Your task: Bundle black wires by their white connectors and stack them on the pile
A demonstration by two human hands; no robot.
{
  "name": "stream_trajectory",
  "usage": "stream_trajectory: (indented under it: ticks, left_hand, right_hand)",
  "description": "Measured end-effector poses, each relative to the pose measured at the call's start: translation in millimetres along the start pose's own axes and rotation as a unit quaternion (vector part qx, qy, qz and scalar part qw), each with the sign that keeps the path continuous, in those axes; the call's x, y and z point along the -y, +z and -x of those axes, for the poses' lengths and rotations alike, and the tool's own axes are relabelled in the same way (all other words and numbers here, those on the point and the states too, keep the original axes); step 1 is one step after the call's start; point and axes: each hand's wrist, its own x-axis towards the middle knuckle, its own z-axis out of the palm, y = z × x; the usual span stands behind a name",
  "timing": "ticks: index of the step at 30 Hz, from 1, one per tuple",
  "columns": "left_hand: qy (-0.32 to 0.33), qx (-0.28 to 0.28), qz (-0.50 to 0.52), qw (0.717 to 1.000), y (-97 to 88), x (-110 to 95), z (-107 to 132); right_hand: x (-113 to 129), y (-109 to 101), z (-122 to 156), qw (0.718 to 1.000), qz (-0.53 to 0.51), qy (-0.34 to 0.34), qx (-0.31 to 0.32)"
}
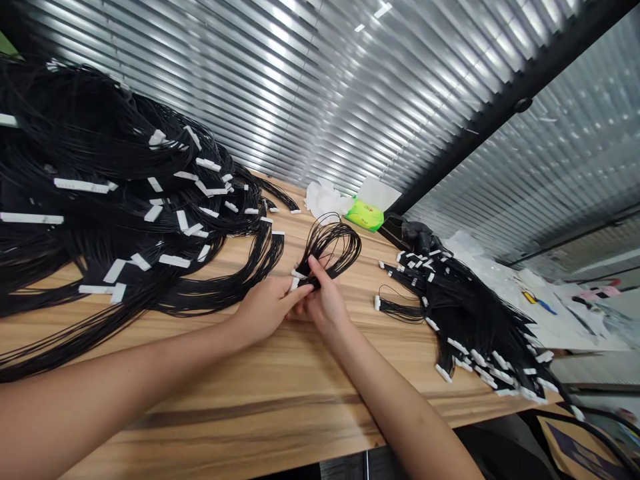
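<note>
A black wire harness (345, 248), bent into a loop, is held above the middle of the wooden table. My right hand (325, 300) grips its wires, thumb on top. My left hand (273, 303) pinches the end with small white connectors (295, 283), its thumb touching the right hand's fingers. Both hands are closed and close together. Left of them lies a big heap of black wire harnesses (100, 193) with white connectors, some strands reaching near my left hand. A second pile of harnesses (470, 313) lies to the right.
Behind the hands are a crumpled white tissue (323, 199) and a green tissue pack (365, 213). Corrugated metal sheeting (280, 87) rises along the table's back edge. Blue-and-yellow pliers (537, 301) lie on another surface at right. A cardboard box (580, 447) is at lower right.
</note>
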Motion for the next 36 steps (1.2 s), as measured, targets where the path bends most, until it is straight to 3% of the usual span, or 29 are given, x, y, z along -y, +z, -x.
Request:
stream_trajectory:
  ticks: [4,11,17,23,27,32,36]
  left_hand:
    - [0.013,-0.036,-0.066,0.997,-1.2,-5,4]
    - [0.037,-0.06,0.033,0.997,-0.9,-3,2]
    - [0.035,-0.092,0.16,0.982,-2.0,-2,-6]
    - [0.009,-0.106,0.169,0.98,-7.6,-14,-4]
    - [0.024,-0.123,0.176,0.976,-9.8,-18,-5]
    - [-0.023,-0.09,0.184,0.979,-10.9,-17,-6]
    - [-0.063,-0.121,0.237,0.962,-9.2,-13,-8]
  right_hand:
    - [1,4,1,0.997,-0.022,-0.055,-0.051]
    - [3,6,3,0.991,-0.102,-0.03,-0.081]
    - [-1,1,-1,0.993,-0.088,-0.035,-0.068]
    - [3,-3,-4,0.996,-0.064,-0.057,-0.035]
    - [4,-6,-5,0.997,-0.025,-0.068,-0.03]
    - [6,-10,-7,0.997,-0.003,-0.077,-0.016]
    - [6,-11,-9,0.996,-0.009,-0.088,-0.009]
